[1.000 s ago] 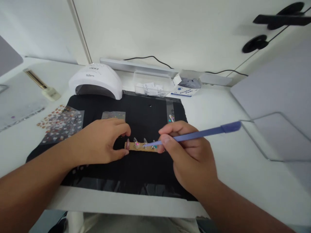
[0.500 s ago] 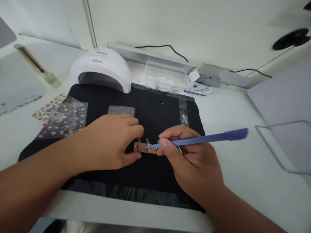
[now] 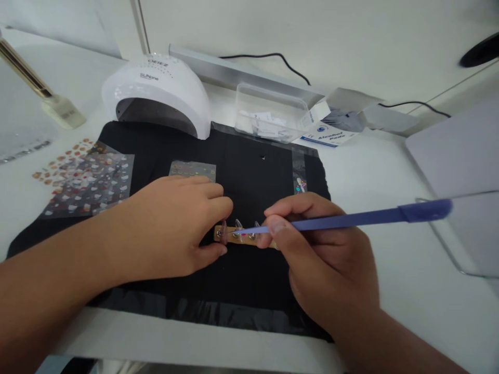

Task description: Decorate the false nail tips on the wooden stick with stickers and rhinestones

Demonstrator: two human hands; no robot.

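My left hand (image 3: 187, 223) is curled around the left end of a narrow wooden stand (image 3: 245, 239), thumb below and index finger above. Several clear nail tips stand upright along it; the leftmost nail tip (image 3: 224, 232) is between that thumb and finger. My right hand (image 3: 323, 249) pinches a slim purple nail art brush (image 3: 351, 221) like a pen. Its fine point reaches left over the stand, close to the leftmost nail tip; whether they touch I cannot tell. A small pink spot shows on the stand beneath the brush. My right fingers partly hide the stand's right end.
A black mat (image 3: 249, 280) lies under both hands. Sticker sheets (image 3: 89, 179) are at its left, with a smaller sheet (image 3: 193, 169) behind my left hand. At the back are a white nail lamp (image 3: 163, 85), a clear plastic box (image 3: 273, 106) and an alcohol pads box (image 3: 327, 135).
The view has shifted a little. My right hand sits slightly farther right along the stand, and more of the brush's tip end shows. My left hand keeps its place at the stand's left end.
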